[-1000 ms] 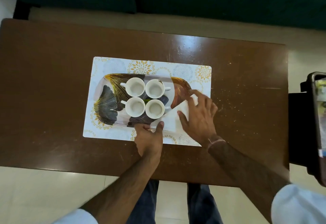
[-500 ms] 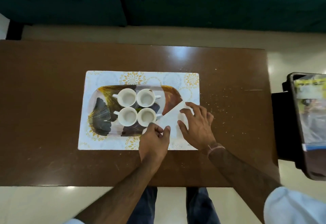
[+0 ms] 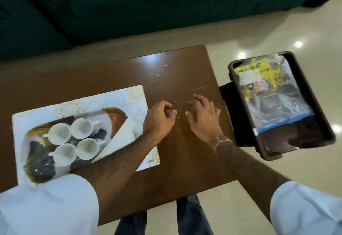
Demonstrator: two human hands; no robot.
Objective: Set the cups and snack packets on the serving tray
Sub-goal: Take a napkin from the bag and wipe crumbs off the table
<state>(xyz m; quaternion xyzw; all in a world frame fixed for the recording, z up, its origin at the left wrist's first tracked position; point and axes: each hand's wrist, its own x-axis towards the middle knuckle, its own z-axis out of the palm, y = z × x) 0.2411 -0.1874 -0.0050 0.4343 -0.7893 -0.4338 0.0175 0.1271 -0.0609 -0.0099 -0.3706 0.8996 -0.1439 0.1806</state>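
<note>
From the head camera, the serving tray (image 3: 39, 170) lies on a patterned placemat (image 3: 133, 94) at the left of the brown table (image 3: 185, 62). Four white cups (image 3: 73, 137) stand on it in a tight square, with a folded white napkin (image 3: 120, 136) just to their right. The snack packets (image 3: 266, 94) sit in a clear bag inside a dark bin (image 3: 314, 116) off the table's right edge, well apart from the tray.

Both hands hover over bare table between the two. The left hand (image 3: 160, 119) is loosely curled and holds nothing; the right hand (image 3: 203, 118) is spread, fingers apart, also empty.

The cups look done, so the packets are probably next. Reaching with the right hand suits, being nearer the bin. The bag looks limp and slippery, so gripping it firmly would help, and it would be best set on the tray's free left end, clear of the cups.
</note>
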